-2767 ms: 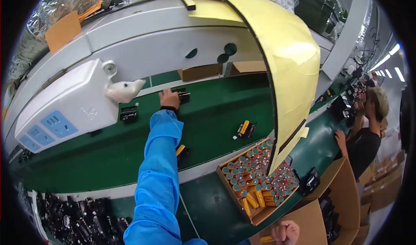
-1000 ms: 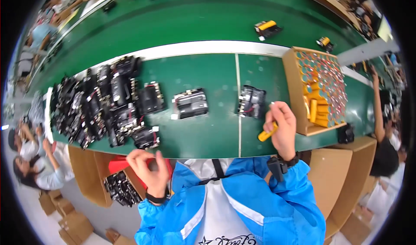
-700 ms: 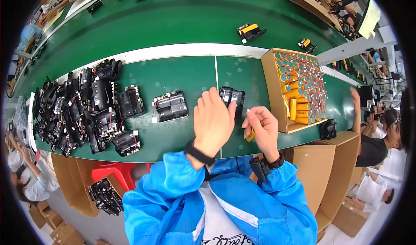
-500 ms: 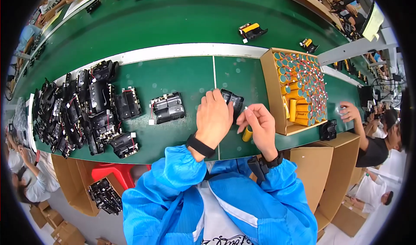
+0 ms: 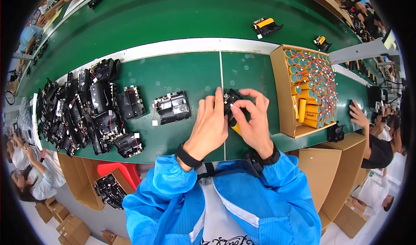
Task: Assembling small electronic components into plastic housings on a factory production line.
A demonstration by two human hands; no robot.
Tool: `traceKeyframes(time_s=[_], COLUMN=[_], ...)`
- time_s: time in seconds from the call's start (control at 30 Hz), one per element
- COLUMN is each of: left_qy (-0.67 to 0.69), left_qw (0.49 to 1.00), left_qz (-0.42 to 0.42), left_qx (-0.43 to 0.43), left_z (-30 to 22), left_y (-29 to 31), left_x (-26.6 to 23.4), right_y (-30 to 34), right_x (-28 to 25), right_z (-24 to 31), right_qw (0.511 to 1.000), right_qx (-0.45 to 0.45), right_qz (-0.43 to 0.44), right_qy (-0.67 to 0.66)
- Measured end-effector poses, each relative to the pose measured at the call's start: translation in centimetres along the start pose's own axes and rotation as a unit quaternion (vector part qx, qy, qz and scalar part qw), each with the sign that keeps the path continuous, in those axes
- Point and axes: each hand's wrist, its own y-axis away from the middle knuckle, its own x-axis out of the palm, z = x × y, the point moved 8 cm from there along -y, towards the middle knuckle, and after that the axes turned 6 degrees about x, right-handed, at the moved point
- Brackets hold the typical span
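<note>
Just right of the white line on the bench, a black plastic housing with a circuit board [image 5: 232,98] is tilted up between my hands. My left hand [image 5: 208,121] grips its left side, fingers pressed together along it. My right hand [image 5: 255,124] pinches thumb and index finger at its right edge, where a small white connector was held a moment ago; my fingers now cover it. Below that pinch a yellow cylindrical battery [image 5: 235,127] shows partly, the rest of it behind my right hand. Another black housing [image 5: 172,107] with a white connector lies flat to the left.
A large heap of black housings [image 5: 99,98] covers the bench's left end. To the right stands a cardboard box [image 5: 284,98] of yellow batteries with red wires. Beyond the white ledge [image 5: 173,48], several part-filled housings lie on a green surface. A co-worker's hand [image 5: 359,115] rests at far right.
My right hand has moved up and left, bringing its pinch from beside the housing onto its edge. The housing is turned more upright. The whole view has shifted slightly.
</note>
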Motion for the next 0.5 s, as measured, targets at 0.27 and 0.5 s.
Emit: traceKeyframes(time_s=[0.27,0.5], left_qy=[-0.070,-0.081], left_qw=[0.997,0.996], left_qz=[-0.002,0.002], left_qx=[0.018,0.041], left_z=[-0.1,-0.2], left_y=[-0.8,-1.1], left_x=[-0.7,-0.2], right_y=[-0.6,-0.9], right_x=[2.6,2.7], right_z=[-2.6,-2.7], right_qw=[0.990,0.982], right_qx=[0.101,0.135], right_qz=[0.063,0.079], right_qy=[-0.076,-0.101])
